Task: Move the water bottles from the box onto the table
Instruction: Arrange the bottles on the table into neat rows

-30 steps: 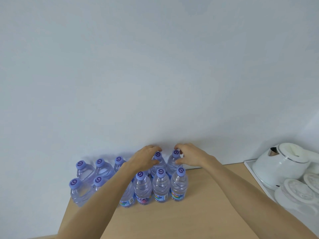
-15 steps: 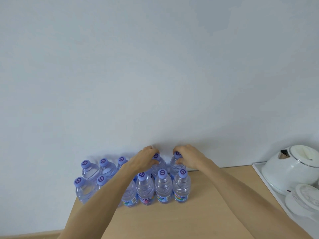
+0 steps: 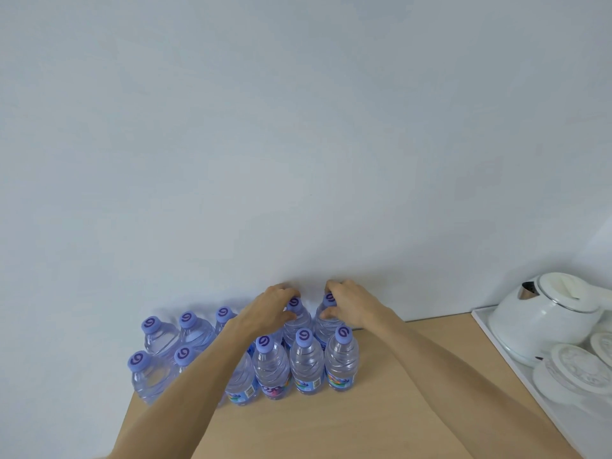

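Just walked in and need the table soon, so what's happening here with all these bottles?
A person is setting water bottles on the wooden table against the wall. The left hand grips the neck of one back-row bottle, and the right hand grips the one beside it. Both stand upright behind a front row of bottles. A white kettle sits on a tray at the right. No box is in view.
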Available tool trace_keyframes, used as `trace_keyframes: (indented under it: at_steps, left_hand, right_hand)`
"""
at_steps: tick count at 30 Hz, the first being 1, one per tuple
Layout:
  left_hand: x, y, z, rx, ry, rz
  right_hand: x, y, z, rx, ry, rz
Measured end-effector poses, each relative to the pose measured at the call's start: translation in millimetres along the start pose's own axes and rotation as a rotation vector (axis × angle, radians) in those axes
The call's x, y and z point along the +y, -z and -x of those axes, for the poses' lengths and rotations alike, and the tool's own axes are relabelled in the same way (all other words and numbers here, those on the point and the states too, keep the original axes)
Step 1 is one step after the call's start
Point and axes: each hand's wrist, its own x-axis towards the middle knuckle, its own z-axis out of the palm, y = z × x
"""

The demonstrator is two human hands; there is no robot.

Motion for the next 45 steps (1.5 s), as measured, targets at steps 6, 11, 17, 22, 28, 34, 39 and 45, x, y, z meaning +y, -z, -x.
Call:
trace_keyframes:
  at_steps: [6, 11, 17, 22, 28, 34, 39, 45]
  left_hand:
    - [-2.1, 1.4, 2.1, 0.008, -0.02, 0.027]
    - [-2.8, 1.6, 5.0, 0.017, -0.013, 0.03]
    - [-9.4, 22.3, 30.9, 0.154, -0.06, 0.072]
    - [-31.3, 49.7, 80.6, 0.338, -0.021, 0.151]
    - [-75.9, 67.6, 137.9, 0.41, 0.163, 0.213]
    - [-123.7, 63.8, 187.5, 0.45, 0.333, 0.236]
    - [-159.8, 46.1, 220.9, 0.284, 0.449, 0.205]
    - [-175.9, 27.2, 228.9, 0.146, 0.439, 0.234]
  right_hand:
    - [9.1, 5.6, 1.6, -0.06, 0.063, -0.062]
    - [6.9, 4.8, 2.5, -0.033, 0.034, -0.073]
    - [2.5, 11.5, 0.1, -0.093, 0.037, -0.048]
    - [-32.3, 14.6, -2.4, 0.115, 0.119, -0.041]
    - [-105.2, -1.4, -7.6, 0.182, 0.319, -0.071]
    - [-175.2, -25.3, -15.6, 0.093, 0.443, -0.08]
    - [-213.5, -56.9, -16.5, -0.09, 0.496, -0.028]
    - [-231.9, -82.9, -17.4, -0.223, 0.492, 0.139]
